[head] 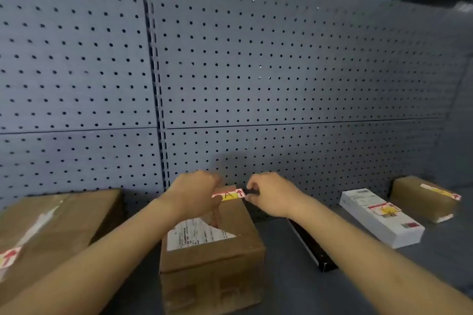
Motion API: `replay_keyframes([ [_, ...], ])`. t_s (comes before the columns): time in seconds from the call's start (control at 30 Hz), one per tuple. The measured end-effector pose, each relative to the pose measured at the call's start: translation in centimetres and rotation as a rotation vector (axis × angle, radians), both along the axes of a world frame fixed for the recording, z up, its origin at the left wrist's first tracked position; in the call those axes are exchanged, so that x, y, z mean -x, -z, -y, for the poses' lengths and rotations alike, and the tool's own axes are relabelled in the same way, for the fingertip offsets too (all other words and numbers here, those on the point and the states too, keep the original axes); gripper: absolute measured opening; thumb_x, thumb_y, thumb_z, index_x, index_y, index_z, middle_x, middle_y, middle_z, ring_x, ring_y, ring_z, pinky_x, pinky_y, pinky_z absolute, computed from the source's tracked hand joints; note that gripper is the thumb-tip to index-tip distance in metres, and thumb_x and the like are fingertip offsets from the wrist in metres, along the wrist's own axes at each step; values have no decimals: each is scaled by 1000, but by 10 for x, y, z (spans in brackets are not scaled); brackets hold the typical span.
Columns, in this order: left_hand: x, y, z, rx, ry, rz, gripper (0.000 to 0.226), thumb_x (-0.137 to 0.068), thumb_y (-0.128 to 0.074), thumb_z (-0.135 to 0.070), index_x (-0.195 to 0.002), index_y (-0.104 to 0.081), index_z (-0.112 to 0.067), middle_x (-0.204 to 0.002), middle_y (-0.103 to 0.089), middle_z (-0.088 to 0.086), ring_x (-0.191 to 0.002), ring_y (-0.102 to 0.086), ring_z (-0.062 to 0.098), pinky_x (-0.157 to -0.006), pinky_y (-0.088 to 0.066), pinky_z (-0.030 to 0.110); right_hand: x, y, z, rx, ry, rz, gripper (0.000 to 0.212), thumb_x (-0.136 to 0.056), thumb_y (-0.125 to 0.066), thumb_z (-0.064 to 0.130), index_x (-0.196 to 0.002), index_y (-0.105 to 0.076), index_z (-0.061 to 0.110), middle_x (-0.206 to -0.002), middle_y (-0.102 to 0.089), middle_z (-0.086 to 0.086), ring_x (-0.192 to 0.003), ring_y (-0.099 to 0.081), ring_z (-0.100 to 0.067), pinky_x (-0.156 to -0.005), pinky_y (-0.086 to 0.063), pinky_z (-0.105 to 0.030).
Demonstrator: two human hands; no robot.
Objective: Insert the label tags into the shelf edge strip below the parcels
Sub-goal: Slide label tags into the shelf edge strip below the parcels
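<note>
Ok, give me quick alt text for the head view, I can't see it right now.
Both hands, left hand and right hand, pinch a red-and-yellow label tag above a brown parcel on a grey shelf. A black strip lies beside it; a white parcel sits to the right.

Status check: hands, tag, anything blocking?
Left hand and right hand both pinch one label tag, held over the middle parcel. Not in any strip yet. Black strip lies on the shelf.

Matt grey perforated metal back panel (281,71), brown cardboard parcel (212,250) (paper label, glossy tape), white carton (378,220)
</note>
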State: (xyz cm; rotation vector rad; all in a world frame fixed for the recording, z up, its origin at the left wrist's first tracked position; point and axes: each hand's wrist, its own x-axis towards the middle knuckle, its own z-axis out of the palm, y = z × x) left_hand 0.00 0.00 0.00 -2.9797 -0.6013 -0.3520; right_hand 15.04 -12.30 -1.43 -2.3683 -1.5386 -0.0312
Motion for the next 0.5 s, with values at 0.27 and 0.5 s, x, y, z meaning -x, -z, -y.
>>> replay_keyframes([
  [0.27, 3, 28, -30, -65, 47, -59, 22, -92, -43, -32, -108, -53, -20, -103, -59, 0, -87, -57, 19, -75, -51, 34, -27, 29, -49, -43, -3, -149, 35, -91, -58, 37, -119, -55, 17, -120, -59, -7, -103, -56, -21, -84, -47, -29],
  [0.5, 3, 34, -23, -71, 63, -45, 23, -94, -40, -30, -109, -54, -19, -104, -58, 1, -89, -57, 19, -80, -51, 35, -31, 35, -60, -138, 27, -182, 31, -83, -71, 28, -111, -63, 19, -104, -59, -3, -83, -53, -12, -63, -35, -16],
])
